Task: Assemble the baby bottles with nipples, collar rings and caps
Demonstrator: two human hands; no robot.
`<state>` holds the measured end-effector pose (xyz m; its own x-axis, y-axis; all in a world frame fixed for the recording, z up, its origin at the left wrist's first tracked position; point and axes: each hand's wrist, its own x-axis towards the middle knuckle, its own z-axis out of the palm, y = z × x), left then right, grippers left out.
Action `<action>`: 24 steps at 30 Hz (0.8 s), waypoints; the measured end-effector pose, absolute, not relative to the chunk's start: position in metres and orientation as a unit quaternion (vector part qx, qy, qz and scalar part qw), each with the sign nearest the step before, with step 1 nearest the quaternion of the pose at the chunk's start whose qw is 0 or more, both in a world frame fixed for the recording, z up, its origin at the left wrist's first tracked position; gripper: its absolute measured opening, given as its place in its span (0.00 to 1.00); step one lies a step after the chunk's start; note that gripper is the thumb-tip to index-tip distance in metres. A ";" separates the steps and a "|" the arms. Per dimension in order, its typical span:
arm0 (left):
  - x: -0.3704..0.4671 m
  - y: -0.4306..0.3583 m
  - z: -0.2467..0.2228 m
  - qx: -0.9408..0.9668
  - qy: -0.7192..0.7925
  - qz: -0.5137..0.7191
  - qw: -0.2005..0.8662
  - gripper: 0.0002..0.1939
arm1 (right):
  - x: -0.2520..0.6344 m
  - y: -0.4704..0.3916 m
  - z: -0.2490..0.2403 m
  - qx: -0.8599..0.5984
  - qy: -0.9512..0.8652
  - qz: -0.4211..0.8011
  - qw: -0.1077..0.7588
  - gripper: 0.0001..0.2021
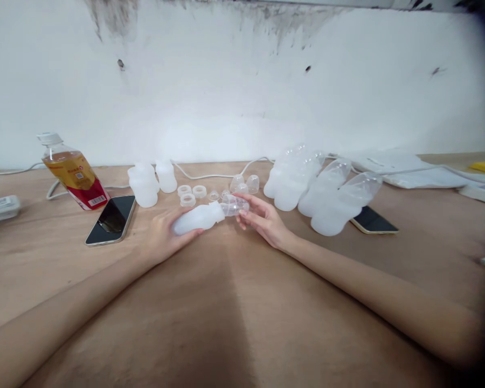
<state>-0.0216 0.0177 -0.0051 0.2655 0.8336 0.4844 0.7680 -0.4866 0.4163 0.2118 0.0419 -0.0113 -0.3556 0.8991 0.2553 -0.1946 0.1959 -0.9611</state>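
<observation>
My left hand (pixel 165 230) is wrapped round a frosted white baby bottle (pixel 198 218), tilted on its side with its neck to the right. At that neck, my right hand (pixel 267 220) grips a clear bottle cap (pixel 232 206) between thumb and fingers. The cap meets the bottle's collar; whether it is fully seated I cannot tell. Just behind lie several white collar rings (pixel 199 192), small clear nipples (pixel 214 195) and clear caps (pixel 252 183). Open bottle bodies (pixel 145 186) stand behind my left hand. Several capped bottles (pixel 327 207) are grouped to the right.
A drink bottle (pixel 78 175) and a phone (pixel 111 220) are at left. Another phone (pixel 374 221) lies partly behind the capped bottles. A white cable (pixel 210 177) runs along the wall, with white plastic bags (pixel 408 170) at the back right.
</observation>
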 end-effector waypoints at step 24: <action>-0.017 0.009 -0.003 0.823 0.479 0.305 0.024 0.21 | 0.209 0.039 -0.008 -0.343 -0.666 0.504 0.430 0.21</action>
